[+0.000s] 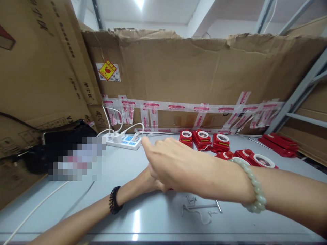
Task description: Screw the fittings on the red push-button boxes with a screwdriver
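Observation:
My right hand (176,165) reaches in from the right with its fingers curled closed and turned away from me. What it grips, if anything, is hidden. Behind and below it is my left hand (148,179), its fingers mostly covered by the right one. A sliver of something red (170,189) shows under my hands, too little to name. Just below my right wrist lie a metal T-handled tool (201,206), a few small screws (191,200) and a short white cord (201,217). Several red devices with white rings (221,139) stand beyond my right forearm.
A white power strip (124,141) with plugged-in cables sits at the back left. Beside it are a black bag (68,136) and a blurred patch. A taped cardboard sheet (173,75) walls off the back; a metal shelf post (293,92) rises at right.

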`<control>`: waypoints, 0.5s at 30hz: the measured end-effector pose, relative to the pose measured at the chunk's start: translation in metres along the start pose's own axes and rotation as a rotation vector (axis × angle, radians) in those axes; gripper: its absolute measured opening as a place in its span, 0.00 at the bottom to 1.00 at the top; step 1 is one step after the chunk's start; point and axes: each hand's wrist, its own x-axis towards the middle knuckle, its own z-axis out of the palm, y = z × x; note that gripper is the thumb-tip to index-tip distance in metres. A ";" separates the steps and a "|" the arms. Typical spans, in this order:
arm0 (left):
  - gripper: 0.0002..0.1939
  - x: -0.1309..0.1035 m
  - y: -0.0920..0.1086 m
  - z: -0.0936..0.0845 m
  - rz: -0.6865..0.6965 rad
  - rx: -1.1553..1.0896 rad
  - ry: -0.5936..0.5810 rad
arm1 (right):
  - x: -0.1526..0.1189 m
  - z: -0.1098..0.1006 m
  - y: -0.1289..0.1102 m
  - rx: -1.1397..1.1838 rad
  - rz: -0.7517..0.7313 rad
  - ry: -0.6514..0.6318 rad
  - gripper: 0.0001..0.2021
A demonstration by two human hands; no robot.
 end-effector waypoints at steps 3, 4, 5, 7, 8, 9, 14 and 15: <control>0.06 0.001 -0.002 -0.001 0.037 0.032 -0.043 | -0.009 -0.009 0.007 0.092 -0.018 -0.101 0.09; 0.07 0.001 -0.004 -0.001 0.043 0.056 -0.055 | -0.010 -0.013 0.009 0.117 -0.019 -0.155 0.08; 0.08 0.001 -0.006 -0.001 0.043 0.083 -0.066 | -0.010 -0.016 0.010 0.124 -0.014 -0.188 0.08; 0.11 0.001 -0.010 -0.001 0.037 0.131 -0.085 | -0.009 -0.020 0.010 0.064 0.048 -0.205 0.08; 0.14 0.001 -0.010 -0.001 0.031 0.139 -0.093 | -0.008 -0.020 0.009 0.013 0.095 -0.190 0.11; 0.16 0.001 -0.010 -0.001 0.027 0.139 -0.100 | -0.007 -0.018 0.008 -0.040 0.148 -0.179 0.14; 0.27 0.001 -0.006 -0.002 0.033 0.142 -0.055 | -0.007 -0.005 0.012 -0.021 0.160 -0.052 0.12; 0.28 0.001 -0.005 -0.003 0.029 0.155 -0.038 | -0.008 -0.004 0.014 0.017 0.121 -0.029 0.09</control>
